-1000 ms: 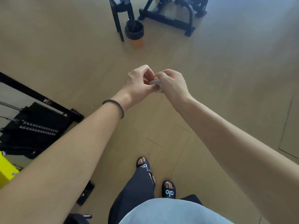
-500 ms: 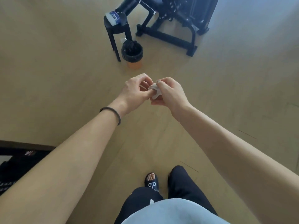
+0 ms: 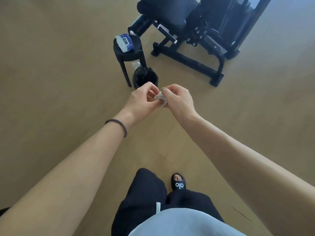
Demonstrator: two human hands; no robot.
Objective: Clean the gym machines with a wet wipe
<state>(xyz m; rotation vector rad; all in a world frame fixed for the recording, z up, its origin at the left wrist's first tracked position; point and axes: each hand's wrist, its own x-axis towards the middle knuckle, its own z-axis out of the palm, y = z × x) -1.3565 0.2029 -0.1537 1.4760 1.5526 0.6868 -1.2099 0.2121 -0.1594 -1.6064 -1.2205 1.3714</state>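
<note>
Wet wipe, a small crumpled greyish-white wad (image 3: pixel 160 99), sits pinched between both hands out in front of the body: the left hand (image 3: pixel 142 101) has its fingers (image 3: pixel 150 90) curled in with the thumb against the wipe's near edge, and the right hand (image 3: pixel 179 99) closes finger and thumb over its far side, so both grip the same scrap and neither is spread open. Just beyond the knuckles stands a small round bin lined with a black bag (image 3: pixel 144 77), and beside it a round black stool (image 3: pixel 127 50) carrying a blue-and-white pack of wipes (image 3: pixel 124 42). Further off on the tan wooden floor (image 3: pixel 59 65) stands a black padded gym machine with a steel frame (image 3: pixel 196 31), well apart from the hands. Judging by the balled-up wipe and the bin close ahead, this wipe looks spent and ready for binning; whether the machine ahead is already wiped cannot be told, so it may remain to do.
</note>
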